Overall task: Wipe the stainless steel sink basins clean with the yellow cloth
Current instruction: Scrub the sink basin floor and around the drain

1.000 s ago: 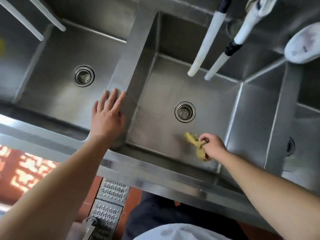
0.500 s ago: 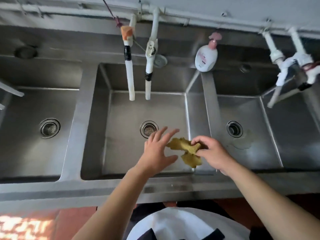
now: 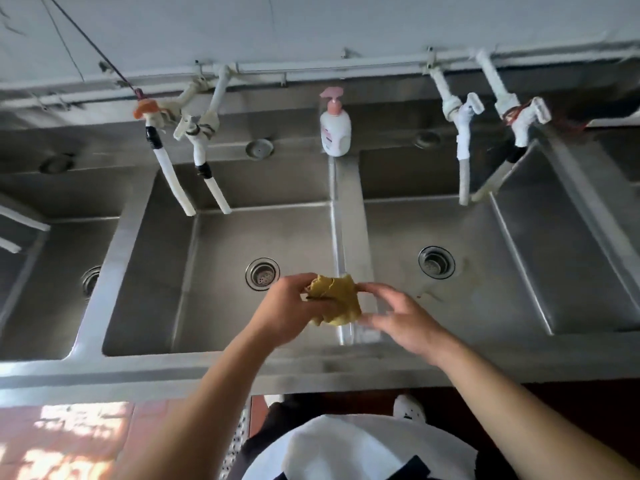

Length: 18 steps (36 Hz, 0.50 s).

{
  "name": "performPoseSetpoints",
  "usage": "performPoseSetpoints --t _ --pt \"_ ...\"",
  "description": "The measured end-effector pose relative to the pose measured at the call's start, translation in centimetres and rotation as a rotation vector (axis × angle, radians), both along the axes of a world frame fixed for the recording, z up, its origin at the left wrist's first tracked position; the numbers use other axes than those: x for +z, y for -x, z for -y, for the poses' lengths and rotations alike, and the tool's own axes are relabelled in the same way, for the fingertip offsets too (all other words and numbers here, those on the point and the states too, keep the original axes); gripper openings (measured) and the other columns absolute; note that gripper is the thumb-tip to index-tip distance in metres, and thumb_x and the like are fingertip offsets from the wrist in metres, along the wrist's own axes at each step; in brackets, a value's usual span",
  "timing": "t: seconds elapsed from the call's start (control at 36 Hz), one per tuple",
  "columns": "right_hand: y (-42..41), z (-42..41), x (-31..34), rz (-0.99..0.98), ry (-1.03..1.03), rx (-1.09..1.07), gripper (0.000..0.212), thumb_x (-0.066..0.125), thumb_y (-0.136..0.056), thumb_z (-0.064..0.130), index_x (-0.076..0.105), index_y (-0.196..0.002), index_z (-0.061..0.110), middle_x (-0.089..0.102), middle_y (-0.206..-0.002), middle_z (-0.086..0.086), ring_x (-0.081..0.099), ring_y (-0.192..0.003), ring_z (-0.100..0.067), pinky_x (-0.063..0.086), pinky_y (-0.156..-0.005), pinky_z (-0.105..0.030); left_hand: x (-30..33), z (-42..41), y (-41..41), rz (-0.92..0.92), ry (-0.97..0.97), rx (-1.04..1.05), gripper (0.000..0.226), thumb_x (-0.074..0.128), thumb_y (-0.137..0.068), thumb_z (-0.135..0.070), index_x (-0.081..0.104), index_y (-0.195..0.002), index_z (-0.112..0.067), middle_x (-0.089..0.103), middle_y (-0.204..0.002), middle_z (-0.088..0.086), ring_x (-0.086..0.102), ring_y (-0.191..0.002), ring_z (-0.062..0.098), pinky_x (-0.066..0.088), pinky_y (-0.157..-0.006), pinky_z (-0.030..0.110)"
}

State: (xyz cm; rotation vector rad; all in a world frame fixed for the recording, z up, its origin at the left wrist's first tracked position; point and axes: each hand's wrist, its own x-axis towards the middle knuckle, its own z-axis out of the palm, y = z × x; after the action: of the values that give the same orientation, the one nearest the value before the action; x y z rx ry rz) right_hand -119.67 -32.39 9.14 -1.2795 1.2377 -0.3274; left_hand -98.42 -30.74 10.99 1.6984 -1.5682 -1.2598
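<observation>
Hands meet over the strip of steel between two sink bowls. The left hand [image 3: 287,311] has its fingers curled around the yellow cloth [image 3: 335,299] and grips it. The right hand [image 3: 403,322] is just beside the cloth, with its fingers loose and a bit spread. Its fingertips seem to touch the edge of the cloth, but the hand is blurry, so I cannot tell if it pinches it or only touches.

The cloth is scrunched up in a ball. It is up in the air, above the front part of the divider [image 3: 348,237], and it is not on any sink right now. So no wiping is going on at this moment.

The middle basin [image 3: 221,271] looks grey and plain, with no marks I can see. The right basin [image 3: 485,271] has a pale brownish stain near its drain [image 3: 435,262] and a small mark in front of it. I think that bowl needs wiping. The left basin [image 3: 52,278] is only partly in view, so I cannot say if it is clean.

A soap bottle [image 3: 335,128] stands at the back, and white taps hang above the bowls.

My guess is the job is part way done, with the right bowl left to do.
</observation>
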Motion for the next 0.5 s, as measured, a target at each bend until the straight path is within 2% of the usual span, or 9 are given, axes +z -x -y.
performPoseSetpoints --t 0.06,0.11,0.14,0.22,0.31,0.36,0.42,0.47,0.5 --pt "2.6 -0.9 -0.1 0.021 0.064 0.009 0.068 0.082 -0.078 0.016 0.051 -0.136 0.032 0.046 -0.135 0.019 0.040 -0.124 0.007 0.027 -0.106 -0.020 0.4 -0.6 3.5 -0.069 -0.020 0.019 0.011 0.079 -0.078 -0.006 0.074 -0.081 -0.015 0.074 -0.072 0.004 0.070 -0.069 0.025 0.058 -0.070 0.034" --pt "5.4 -1.7 -0.6 0.111 0.128 -0.014 0.060 0.085 -0.071 0.004 0.058 -0.120 0.026 0.055 -0.116 0.016 0.050 -0.101 0.018 0.037 -0.092 -0.007 0.9 -1.2 6.5 -0.122 -0.033 0.025 0.016 0.079 -0.077 -0.003 0.074 -0.083 -0.018 0.075 -0.077 0.001 0.069 -0.072 0.018 0.057 -0.075 0.032" --pt "6.9 -2.0 -0.8 0.141 0.143 -0.016 0.052 0.085 -0.070 0.000 0.063 -0.111 0.023 0.058 -0.106 0.013 0.055 -0.092 0.015 0.041 -0.083 -0.007 1.2 -1.4 8.0 -0.162 -0.050 0.030 0.017 0.079 -0.078 -0.001 0.075 -0.084 -0.016 0.074 -0.079 0.002 0.068 -0.073 0.015 0.057 -0.076 0.029" --pt "10.9 -2.3 -1.3 0.139 0.188 -0.037 0.025 0.084 -0.073 0.005 0.072 -0.093 0.015 0.061 -0.091 0.006 0.059 -0.086 -0.005 0.045 -0.078 -0.019 1.8 -2.0 11.3 -0.236 -0.078 0.093 0.017 0.077 -0.078 0.004 0.074 -0.093 -0.004 0.076 -0.087 0.012 0.071 -0.079 0.019 0.056 -0.080 0.027" --pt "13.8 -2.0 -1.0 0.063 0.186 -0.003 0.009 0.079 -0.080 0.012 0.073 -0.085 0.016 0.064 -0.088 0.000 0.061 -0.083 -0.010 0.045 -0.082 -0.024 1.8 -2.8 13.4 -0.218 -0.100 0.209 0.021 0.077 -0.078 0.002 0.074 -0.098 -0.004 0.077 -0.094 0.011 0.072 -0.087 0.019 0.055 -0.087 0.031" --pt "15.1 -1.9 -0.6 0.025 0.158 0.071 0.002 0.075 -0.085 0.014 0.073 -0.086 0.014 0.071 -0.080 -0.002 0.063 -0.071 -0.007 0.048 -0.075 -0.028 1.6 -3.5 14.6 -0.192 -0.126 0.252 0.032 0.078 -0.079 0.000 0.070 -0.108 -0.010 0.076 -0.097 0.009 0.071 -0.092 0.019 0.055 -0.091 0.034" --pt "15.9 -1.7 -0.1 -0.060 0.194 0.148 0.008 0.072 -0.087 0.018 0.071 -0.079 0.016 0.072 -0.069 0.002 0.060 -0.056 -0.002 0.047 -0.063 -0.026 1.1 -4.2 15.5 -0.083 -0.111 0.268 0.067 0.083 -0.077 -0.009 0.051 -0.133 -0.027 0.068 -0.114 0.006 0.064 -0.108 0.019 0.051 -0.097 0.035" --pt "16.2 -1.3 0.2 -0.169 0.247 0.193 0.015 0.072 -0.086 0.024 0.069 -0.073 0.018 0.071 -0.067 0.004 0.062 -0.059 -0.006 0.050 -0.066 -0.031 0.8 -4.8 16.0 0.139 -0.007 0.213 0.098 0.087 -0.072 -0.024 0.026 -0.147 -0.042 0.045 -0.139 0.000 0.042 -0.128 0.015 0.037 -0.107 0.036" --pt "16.3 -1.1 0.4 -0.210 0.264 0.212 0.016 0.072 -0.086 0.027 0.069 -0.074 0.017 0.071 -0.069 0.003 0.065 -0.066 -0.010 0.051 -0.071 -0.033 0.8 -5.0 16.2 0.258 0.064 0.140 0.101 0.086 -0.071 -0.031 0.023 -0.148 -0.046 0.035 -0.147 -0.002 0.033 -0.133 0.015 0.031 -0.111 0.040"
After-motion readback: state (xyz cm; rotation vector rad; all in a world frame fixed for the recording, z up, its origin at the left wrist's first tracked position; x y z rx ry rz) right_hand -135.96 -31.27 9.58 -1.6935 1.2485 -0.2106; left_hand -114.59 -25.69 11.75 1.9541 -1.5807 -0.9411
